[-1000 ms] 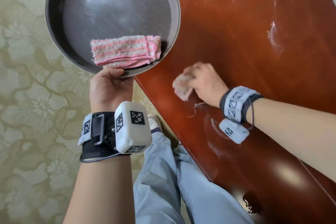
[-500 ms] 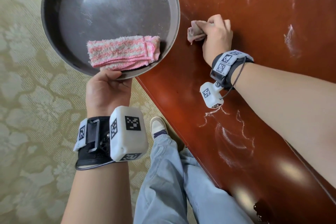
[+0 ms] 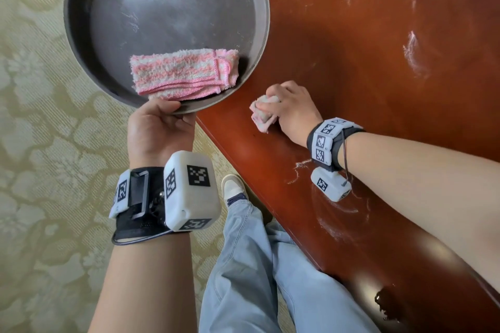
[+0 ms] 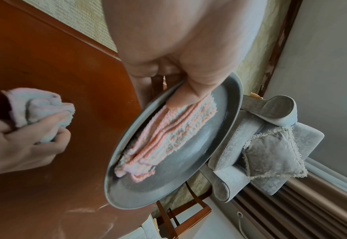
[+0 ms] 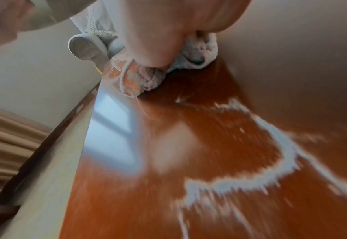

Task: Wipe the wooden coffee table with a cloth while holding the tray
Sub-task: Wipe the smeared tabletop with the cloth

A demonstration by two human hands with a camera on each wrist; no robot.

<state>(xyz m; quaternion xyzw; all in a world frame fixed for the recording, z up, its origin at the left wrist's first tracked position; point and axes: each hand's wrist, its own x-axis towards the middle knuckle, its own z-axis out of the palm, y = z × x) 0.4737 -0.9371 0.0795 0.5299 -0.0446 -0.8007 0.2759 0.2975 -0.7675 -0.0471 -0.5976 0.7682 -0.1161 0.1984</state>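
Wooden coffee table (image 3: pixel 351 67) wiping is under way: my right hand (image 3: pixel 290 109) grips the bunched cloth (image 3: pixel 262 113) near the table edge, my left hand (image 3: pixel 159 130) clamps the tray (image 3: pixel 81 43) rim beside it; next, sweep the remaining white streaks (image 3: pixel 412 55)

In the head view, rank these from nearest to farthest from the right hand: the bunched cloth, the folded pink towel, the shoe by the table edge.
1. Bunched cloth, gripped in the right hand, on the table.
2. Folded pink towel, to the left, in the tray.
3. Shoe, lower left, on the floor.
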